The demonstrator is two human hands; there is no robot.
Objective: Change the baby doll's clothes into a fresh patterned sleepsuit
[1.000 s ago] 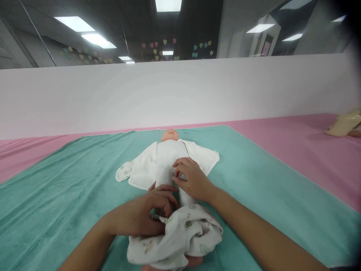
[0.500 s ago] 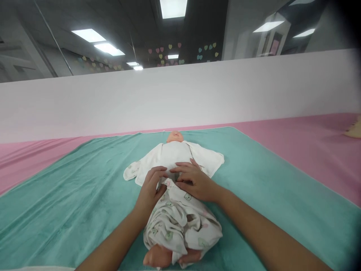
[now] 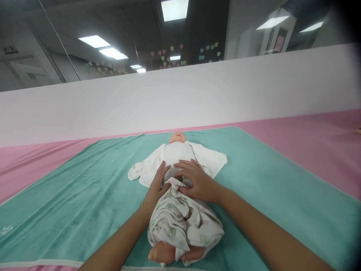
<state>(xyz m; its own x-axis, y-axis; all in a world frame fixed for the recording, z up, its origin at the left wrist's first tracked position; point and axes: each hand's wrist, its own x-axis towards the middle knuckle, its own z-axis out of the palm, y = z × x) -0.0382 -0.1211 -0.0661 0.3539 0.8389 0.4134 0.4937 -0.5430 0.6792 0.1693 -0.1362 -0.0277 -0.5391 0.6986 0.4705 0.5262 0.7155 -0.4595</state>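
A baby doll [image 3: 177,137] lies on its back on a teal towel [image 3: 84,214], its head far from me and its feet near. A white wrap [image 3: 210,158] lies around its chest, with flaps spread to both sides. A white cloth with a small green print [image 3: 180,229] covers its lower body, gathered at the waist. The doll's bare feet [image 3: 162,252] stick out below. My left hand [image 3: 158,184] presses on the white wrap beside the gathered edge. My right hand [image 3: 199,181] lies flat across the top of the printed cloth, its fingers spread.
The towel lies on a pink mat [image 3: 310,154]. A white partition [image 3: 180,101] rises behind the mat. Beyond it, heart-shaped notes [image 3: 172,56] are stuck on a far wall under ceiling lights.
The printed cloth has been drawn up from the doll's shins to its waist, baring the feet. Both hands have moved up with it and now stand closer together.
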